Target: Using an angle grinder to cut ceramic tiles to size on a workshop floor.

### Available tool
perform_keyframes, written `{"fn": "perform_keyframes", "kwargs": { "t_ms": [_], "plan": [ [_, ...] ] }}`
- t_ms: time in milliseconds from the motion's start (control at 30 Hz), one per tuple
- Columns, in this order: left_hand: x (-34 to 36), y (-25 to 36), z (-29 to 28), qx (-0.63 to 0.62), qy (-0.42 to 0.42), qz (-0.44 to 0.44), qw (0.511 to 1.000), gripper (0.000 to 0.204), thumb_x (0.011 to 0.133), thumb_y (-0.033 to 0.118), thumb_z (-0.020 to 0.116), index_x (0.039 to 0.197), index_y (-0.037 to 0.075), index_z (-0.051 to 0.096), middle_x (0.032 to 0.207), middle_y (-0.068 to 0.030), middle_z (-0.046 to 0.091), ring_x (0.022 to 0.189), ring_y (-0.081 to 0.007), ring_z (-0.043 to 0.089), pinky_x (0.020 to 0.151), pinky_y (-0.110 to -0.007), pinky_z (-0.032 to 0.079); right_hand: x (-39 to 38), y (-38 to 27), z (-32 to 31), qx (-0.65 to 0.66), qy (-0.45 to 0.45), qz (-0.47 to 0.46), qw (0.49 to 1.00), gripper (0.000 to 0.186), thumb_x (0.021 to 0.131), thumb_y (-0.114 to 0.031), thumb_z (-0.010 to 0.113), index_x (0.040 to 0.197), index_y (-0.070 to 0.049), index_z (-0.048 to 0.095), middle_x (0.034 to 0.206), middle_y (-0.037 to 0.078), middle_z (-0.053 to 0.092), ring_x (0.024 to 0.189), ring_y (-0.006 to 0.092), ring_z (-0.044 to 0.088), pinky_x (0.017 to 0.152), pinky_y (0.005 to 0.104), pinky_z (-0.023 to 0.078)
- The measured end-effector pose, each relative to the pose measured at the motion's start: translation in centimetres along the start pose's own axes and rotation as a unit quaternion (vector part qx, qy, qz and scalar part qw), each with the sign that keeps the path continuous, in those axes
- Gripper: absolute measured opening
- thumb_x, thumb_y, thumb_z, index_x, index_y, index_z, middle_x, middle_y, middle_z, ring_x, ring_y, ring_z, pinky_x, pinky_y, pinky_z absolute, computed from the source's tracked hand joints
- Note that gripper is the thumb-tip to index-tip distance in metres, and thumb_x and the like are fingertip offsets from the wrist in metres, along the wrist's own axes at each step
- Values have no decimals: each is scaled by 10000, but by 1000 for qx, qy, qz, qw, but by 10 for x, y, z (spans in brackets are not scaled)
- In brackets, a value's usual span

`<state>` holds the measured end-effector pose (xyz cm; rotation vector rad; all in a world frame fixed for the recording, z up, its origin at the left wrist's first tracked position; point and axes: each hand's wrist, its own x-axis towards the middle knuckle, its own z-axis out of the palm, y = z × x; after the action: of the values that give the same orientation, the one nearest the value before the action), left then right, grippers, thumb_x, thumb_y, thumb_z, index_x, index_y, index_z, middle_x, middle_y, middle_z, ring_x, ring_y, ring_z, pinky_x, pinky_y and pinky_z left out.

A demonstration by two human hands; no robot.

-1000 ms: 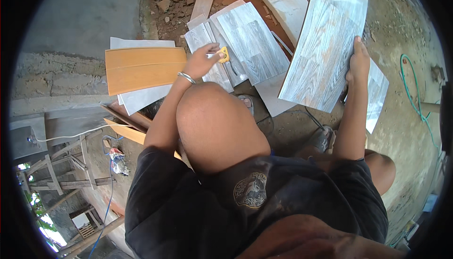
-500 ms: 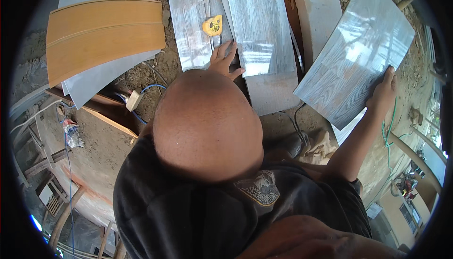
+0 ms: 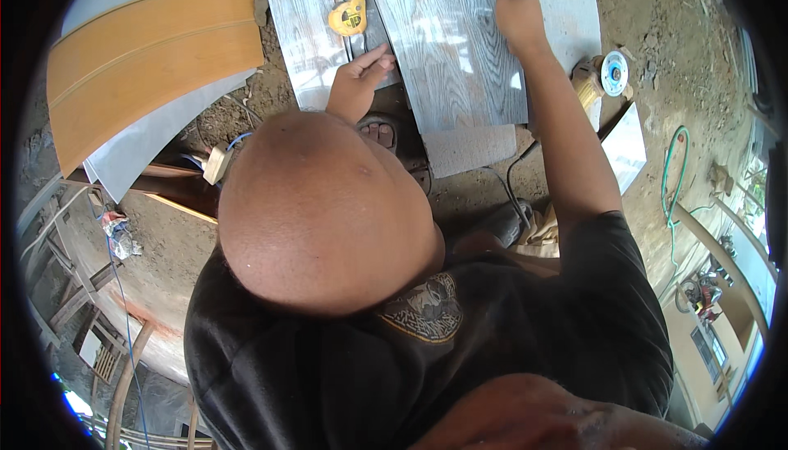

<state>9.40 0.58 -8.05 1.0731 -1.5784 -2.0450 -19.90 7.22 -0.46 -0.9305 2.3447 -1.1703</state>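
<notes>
My right hand (image 3: 519, 13) grips a glossy grey wood-grain tile (image 3: 451, 64) at its far right edge, the thumb on top. The tile lies over the middle stack, above a pale slab (image 3: 472, 148) that sticks out at its near end. Beside the tile's left edge is my left hand (image 3: 363, 81), fingers stretched out and holding nothing visible; whether they touch the edge I cannot tell. Just beyond the left hand, a yellow tape measure (image 3: 348, 17) rests on another grey wood-grain tile (image 3: 297, 27).
At right, an angle grinder (image 3: 597, 81) with a round disc lies by a pale slab (image 3: 570, 7). A curved orange-brown panel (image 3: 156, 64) rests on white sheets at left. A white socket block (image 3: 217, 163) with cables sits near it. A green hose (image 3: 675, 175) lies far right.
My right hand has brought the tile from the right, leftward onto the middle stack, uncovering the grinder. My left hand has moved slightly left, its fingers closer together.
</notes>
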Motion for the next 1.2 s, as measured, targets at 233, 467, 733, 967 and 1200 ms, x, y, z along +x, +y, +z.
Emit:
{"fn": "perform_keyframes", "kwargs": {
  "t_ms": [233,467,733,967,1200],
  "plan": [
    [12,10,5,197,-5,114,974,551,946,172,713,1443,0,548,1100,-95,616,957,-175,615,820,-293,517,12,31,24,50,15,73,996,442,1068,-346,479,1078,42,689,908,245,692,855,375,659,828,443,499],
    [23,4,14,232,-5,125,965,706,896,139,756,1522,29,449,1161,-117,589,1017,-223,609,856,-325,524,26,45,27,-63,5,60,996,461,1046,-380,515,1029,54,673,945,295,697,929,440,685,839,476,512],
    [15,7,6,228,32,91,969,755,873,123,779,1528,2,424,1177,-141,604,1055,-230,627,833,-332,563,20,11,-5,-264,-9,38,964,599,952,-515,649,1051,75,685,1021,326,698,993,422,702,836,490,536],
    [9,1,11,191,-26,71,979,612,913,181,756,1422,-71,528,1223,-148,601,1102,-226,620,934,-335,521,15,27,21,-76,-116,198,970,837,814,-544,769,1202,179,602,1185,376,654,1124,462,662,972,458,517],
    [10,-17,4,278,-48,130,950,736,898,291,781,1448,-94,479,1293,-185,522,1178,-287,544,921,-355,505,14,34,42,-153,-27,193,969,815,772,-527,806,1153,173,634,1167,364,665,1119,473,662,969,479,537]
  ]
}}
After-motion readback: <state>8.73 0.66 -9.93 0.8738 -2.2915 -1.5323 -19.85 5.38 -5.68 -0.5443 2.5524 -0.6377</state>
